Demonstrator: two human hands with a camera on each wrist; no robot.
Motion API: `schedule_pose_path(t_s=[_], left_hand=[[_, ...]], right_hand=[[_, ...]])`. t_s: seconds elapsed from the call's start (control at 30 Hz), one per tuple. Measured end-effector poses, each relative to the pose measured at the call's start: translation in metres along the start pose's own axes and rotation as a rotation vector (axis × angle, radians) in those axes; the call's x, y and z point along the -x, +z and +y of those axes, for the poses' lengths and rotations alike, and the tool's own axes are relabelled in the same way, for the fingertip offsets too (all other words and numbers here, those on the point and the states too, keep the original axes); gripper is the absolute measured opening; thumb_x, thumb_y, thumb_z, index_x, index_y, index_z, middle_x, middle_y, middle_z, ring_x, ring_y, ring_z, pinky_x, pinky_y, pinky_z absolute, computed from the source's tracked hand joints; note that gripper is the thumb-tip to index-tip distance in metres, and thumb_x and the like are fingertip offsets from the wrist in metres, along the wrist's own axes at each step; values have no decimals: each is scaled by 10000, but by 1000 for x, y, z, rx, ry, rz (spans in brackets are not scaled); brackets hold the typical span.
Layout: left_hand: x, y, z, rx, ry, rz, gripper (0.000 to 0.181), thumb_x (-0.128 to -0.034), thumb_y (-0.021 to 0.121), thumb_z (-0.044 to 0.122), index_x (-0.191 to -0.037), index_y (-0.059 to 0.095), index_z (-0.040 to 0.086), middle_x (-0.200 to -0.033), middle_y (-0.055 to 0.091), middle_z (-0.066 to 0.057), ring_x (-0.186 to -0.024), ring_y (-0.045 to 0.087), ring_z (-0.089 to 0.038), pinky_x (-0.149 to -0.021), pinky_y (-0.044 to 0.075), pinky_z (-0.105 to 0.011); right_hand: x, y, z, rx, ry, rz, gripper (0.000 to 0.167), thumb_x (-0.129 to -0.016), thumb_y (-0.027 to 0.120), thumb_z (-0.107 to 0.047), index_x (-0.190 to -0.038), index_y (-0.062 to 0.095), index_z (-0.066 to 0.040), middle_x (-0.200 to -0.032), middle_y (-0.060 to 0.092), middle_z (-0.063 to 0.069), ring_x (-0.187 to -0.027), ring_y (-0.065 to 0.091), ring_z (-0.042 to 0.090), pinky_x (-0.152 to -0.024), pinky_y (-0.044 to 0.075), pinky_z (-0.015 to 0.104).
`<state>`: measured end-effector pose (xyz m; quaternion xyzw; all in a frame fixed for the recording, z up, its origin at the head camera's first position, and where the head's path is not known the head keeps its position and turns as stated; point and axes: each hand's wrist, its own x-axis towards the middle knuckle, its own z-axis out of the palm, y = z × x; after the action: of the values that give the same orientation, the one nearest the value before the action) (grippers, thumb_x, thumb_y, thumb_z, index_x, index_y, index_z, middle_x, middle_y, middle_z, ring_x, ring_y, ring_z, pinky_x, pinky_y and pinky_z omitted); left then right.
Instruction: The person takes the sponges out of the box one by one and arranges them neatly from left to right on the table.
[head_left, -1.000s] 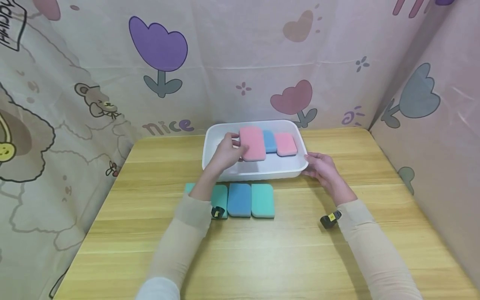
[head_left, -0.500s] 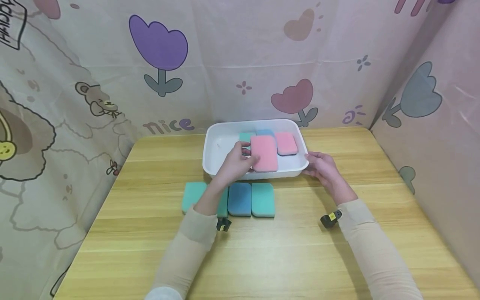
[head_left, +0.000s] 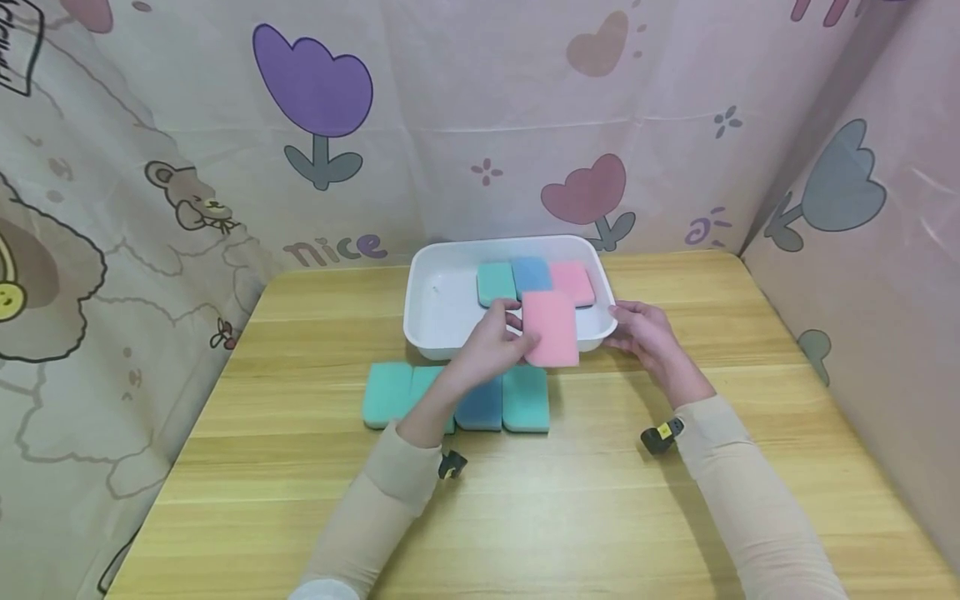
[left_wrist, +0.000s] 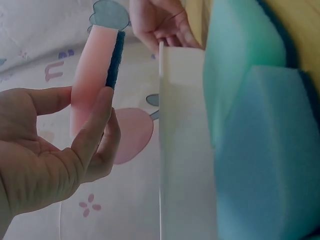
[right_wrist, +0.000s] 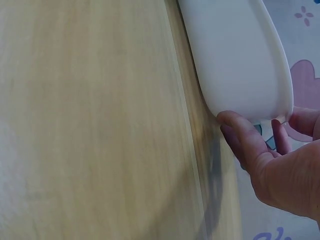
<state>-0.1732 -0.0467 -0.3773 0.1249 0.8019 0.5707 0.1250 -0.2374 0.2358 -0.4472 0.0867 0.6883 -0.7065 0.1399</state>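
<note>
My left hand (head_left: pixel 491 342) pinches a pink sponge (head_left: pixel 551 329) by its left edge, above the tray's front rim. In the left wrist view this sponge (left_wrist: pixel 92 75) shows a dark scouring layer on one face. My right hand (head_left: pixel 645 333) grips the right end of the white tray (head_left: pixel 442 312), thumb at the rim and fingers against the outer wall, as the right wrist view shows with the hand (right_wrist: pixel 285 170). Inside the tray lie a green sponge (head_left: pixel 496 283), a blue sponge (head_left: pixel 531 277) and another pink sponge (head_left: pixel 573 283), side by side.
Before the tray, a row of sponges lies on the wooden table (head_left: pixel 585 517): green ones such as the leftmost sponge (head_left: pixel 386 396) and the rightmost sponge (head_left: pixel 527 400), plus a blue sponge (head_left: pixel 480 408) partly behind the left arm. A printed curtain (head_left: pixel 450 100) stands behind the table.
My left hand has carried the pink sponge rightward and toward the front, from over the tray's middle to its front rim, uncovering the green and blue sponges inside. The right hand stays at the tray.
</note>
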Motion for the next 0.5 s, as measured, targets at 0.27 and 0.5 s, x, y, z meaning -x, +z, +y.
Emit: schedule_pose_path(t_s=[0.27,0.5], left_hand=[[2,13,-2,-119,43,-78,769,-989,646,76,-1612,206,-19,-1110,578,-169,-815,700,-198,-664,616,-292],[3,24,-6,-258,89,-142,725,-1001,638,92,-1630,280,77,-1093,599,-135,-796,656,-171,-641,568,-270]], right_hand=[[0,0,0,2,-6,-2,586,-1100,509,-214,-1568,304,73,-1562,382,291,-1309,547,349,-1016,567,365],[1,1,0,1,-4,-5,590,-1099,513,-217,-1570,303,70,-1568,382,294,-1375,500,392,-1025,561,369]])
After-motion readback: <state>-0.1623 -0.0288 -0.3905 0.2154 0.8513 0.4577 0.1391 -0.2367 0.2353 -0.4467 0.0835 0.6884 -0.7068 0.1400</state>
